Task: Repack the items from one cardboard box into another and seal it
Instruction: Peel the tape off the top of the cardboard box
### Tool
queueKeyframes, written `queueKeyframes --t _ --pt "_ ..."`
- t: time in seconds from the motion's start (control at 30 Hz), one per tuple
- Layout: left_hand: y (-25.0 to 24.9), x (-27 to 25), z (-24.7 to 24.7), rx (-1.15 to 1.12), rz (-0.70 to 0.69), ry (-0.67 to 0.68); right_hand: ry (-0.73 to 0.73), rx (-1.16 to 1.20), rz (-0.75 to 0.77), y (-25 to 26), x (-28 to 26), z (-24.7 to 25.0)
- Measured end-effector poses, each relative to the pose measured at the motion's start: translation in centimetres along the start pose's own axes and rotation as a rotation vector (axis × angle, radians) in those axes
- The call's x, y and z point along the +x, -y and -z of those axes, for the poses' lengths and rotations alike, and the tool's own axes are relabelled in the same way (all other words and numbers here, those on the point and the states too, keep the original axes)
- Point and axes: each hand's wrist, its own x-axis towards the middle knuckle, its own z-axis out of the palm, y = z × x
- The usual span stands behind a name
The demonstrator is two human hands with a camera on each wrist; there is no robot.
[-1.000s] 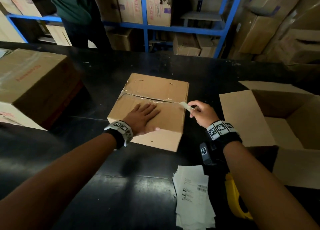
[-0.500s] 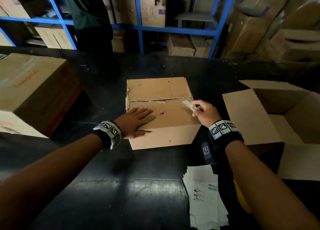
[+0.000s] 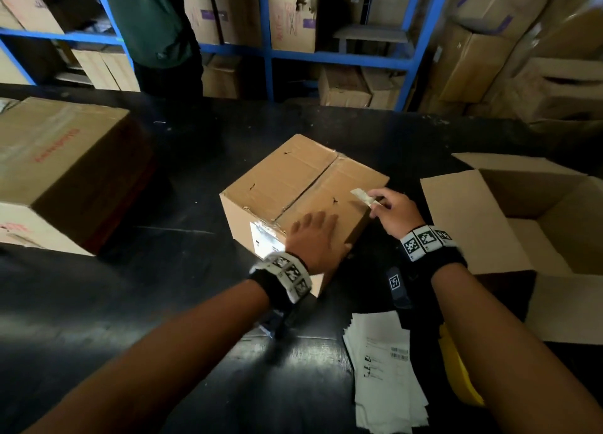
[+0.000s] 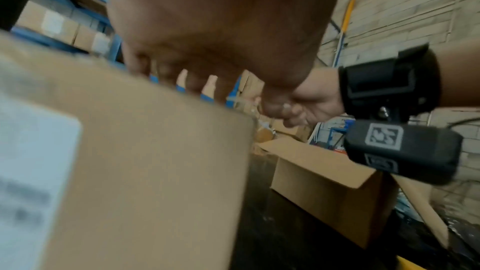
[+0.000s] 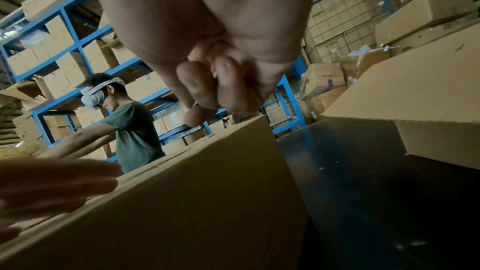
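Cardboard lies under the left hand [image 3: 315,237], which rests flat with straight fingers on the closed box [image 3: 303,188] at table centre. Right hand [image 3: 393,213], at 3 o'clock of the box, pinches a peeled tape strip [image 3: 362,196]. Open box [image 3: 463,218] stands farther toward 3 o'clock. The closed box looks stiff and possibly weighty; grip it at opposite lower edges. Tape is thin and tears readily.

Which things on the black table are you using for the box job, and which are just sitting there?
For the job:
closed box, under the flat left hand
strip of tape, pinched by the right hand
open box, waiting on the right

Just lying about:
big box on the left
stack of papers
yellow thing, mostly hidden by the right arm
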Motion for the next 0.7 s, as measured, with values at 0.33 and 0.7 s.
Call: queueKeyframes --t 0.33,0.7 --pt "13.6 0.8 4.3 0.404 -0.211 0.173 0.000 0.070 0.034 -0.3 0.1 -1.7" --pt "0.1 0.3 -0.7 0.244 0.047 -0.158 -0.083 0.014 -0.035 0.6 -2.3 -0.5"
